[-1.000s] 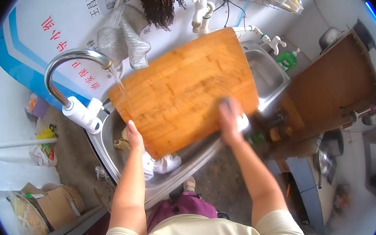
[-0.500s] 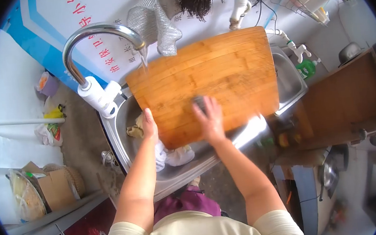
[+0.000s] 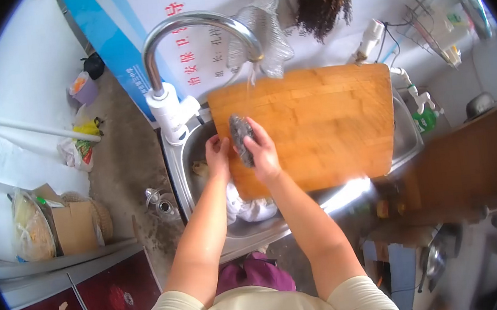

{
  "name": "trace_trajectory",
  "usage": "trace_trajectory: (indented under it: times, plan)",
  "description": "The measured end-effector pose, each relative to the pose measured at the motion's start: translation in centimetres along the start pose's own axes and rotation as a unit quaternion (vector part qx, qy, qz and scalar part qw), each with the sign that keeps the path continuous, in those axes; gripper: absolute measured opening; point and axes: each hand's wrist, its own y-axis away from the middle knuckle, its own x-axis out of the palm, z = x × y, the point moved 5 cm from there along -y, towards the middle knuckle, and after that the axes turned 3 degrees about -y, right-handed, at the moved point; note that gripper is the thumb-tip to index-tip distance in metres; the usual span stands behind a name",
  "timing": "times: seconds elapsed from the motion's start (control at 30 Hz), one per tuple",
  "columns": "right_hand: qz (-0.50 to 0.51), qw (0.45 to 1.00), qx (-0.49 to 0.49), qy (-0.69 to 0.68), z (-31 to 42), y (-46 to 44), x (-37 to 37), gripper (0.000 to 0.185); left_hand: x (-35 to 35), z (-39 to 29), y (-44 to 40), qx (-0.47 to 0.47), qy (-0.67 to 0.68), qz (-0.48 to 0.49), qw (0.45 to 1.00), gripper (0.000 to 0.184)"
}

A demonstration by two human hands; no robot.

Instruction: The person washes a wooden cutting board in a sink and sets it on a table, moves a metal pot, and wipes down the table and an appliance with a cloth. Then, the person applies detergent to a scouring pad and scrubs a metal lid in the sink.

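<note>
Fingers [image 3: 261, 132] of the right hand [image 3: 267, 158] wrapped round a grey scrubber [image 3: 240, 135], near the left edge of the wooden board [image 3: 323, 124], left hand [image 3: 217, 155] curled there, hold unclear

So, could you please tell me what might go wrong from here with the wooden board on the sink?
Two risks, in my judgement. The wooden board lies across the sink, with the left hand only at its left edge, so a hard push might make it slide or tip. Water runs from the faucet onto its far left part, so the grey scrubber in the right hand could slip.
</note>
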Motion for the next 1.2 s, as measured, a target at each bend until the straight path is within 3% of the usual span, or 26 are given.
trace_trajectory:
  times: [0.03, 0.17, 0.2, 0.3, 0.47, 0.57, 0.6, 0.67, 0.7, 0.73, 0.77, 0.83, 0.97, 1.07, 1.13, 1.2]
  plan:
    - [-0.001, 0.99, 0.068, -0.122, -0.4, -0.8, 0.2, 0.045, 0.7, -1.3, 0.8, 0.011, 0.008, -0.006, 1.0, 0.03]
    - [0.06, 0.971, 0.07, -0.219, -0.6, -3.8, 0.6, 0.034, 1.1, -2.2, 0.8, 0.054, -0.028, 0.001, 0.998, 0.035]
    - [0.037, 0.979, 0.061, -0.191, -0.1, -4.2, 1.0, 0.031, 1.2, -2.1, 0.5, 0.059, -0.011, 0.028, 0.998, 0.036]
    - [0.118, 0.961, 0.084, -0.235, -0.3, -5.4, 1.4, 0.031, 0.9, -1.8, 0.2, 0.057, -0.036, 0.008, 0.998, 0.036]
    - [-0.005, 0.989, 0.069, -0.128, -0.3, -6.7, 1.3, 0.024, 1.0, -1.4, 0.0, 0.071, -0.034, 0.029, 0.996, 0.035]
    - [-0.052, 0.987, 0.041, -0.146, -0.5, -7.3, 0.8, 0.022, 1.5, -1.9, 0.5, 0.065, 0.0, 0.036, 0.997, 0.033]
    - [-0.054, 0.997, -0.047, 0.0, 1.3, -6.8, 0.8, 0.02, 1.3, -1.1, 0.0, 0.061, -0.001, 0.034, 0.998, 0.034]
    - [-0.053, 0.932, -0.216, 0.286, 5.7, -4.7, 0.9, 0.021, 1.2, -0.7, -0.3, 0.047, 0.005, 0.036, 0.998, 0.033]
    - [-0.057, 0.837, -0.332, 0.431, 6.9, -4.0, 0.0, 0.024, 1.3, -0.7, -0.2, 0.037, 0.013, 0.039, 0.999, 0.033]
    - [-0.065, 0.707, -0.427, 0.559, 8.7, -3.5, -0.6, 0.025, 1.4, -0.6, 0.0, 0.025, 0.02, 0.041, 0.999, 0.033]
    - [-0.09, 0.636, -0.453, 0.619, 9.7, -3.1, -1.8, 0.026, 1.5, -0.6, 0.2, 0.011, 0.023, 0.043, 0.999, 0.034]
    - [-0.119, 0.555, -0.464, 0.68, 9.7, -2.5, -2.7, 0.028, 2.0, -0.9, 0.6, -0.014, 0.028, 0.047, 0.998, 0.036]
    - [0.107, 0.603, -0.393, 0.686, 1.5, 2.2, -0.6, 0.034, 1.9, -1.4, 0.6, -0.001, 0.001, 0.035, 0.999, 0.036]
    - [0.224, 0.608, -0.352, 0.676, -2.2, 5.1, -1.8, 0.03, 1.3, -0.8, 0.3, 0.003, -0.032, 0.026, 0.999, 0.039]
    - [0.219, 0.537, -0.317, 0.751, 3.9, 4.0, -5.0, 0.03, 1.5, -1.3, 0.9, -0.004, -0.051, 0.031, 0.998, 0.04]
    - [0.054, 0.569, -0.305, 0.762, 8.2, 3.2, -10.3, 0.031, 1.4, -1.3, 0.6, 0.0, -0.051, 0.028, 0.998, 0.042]
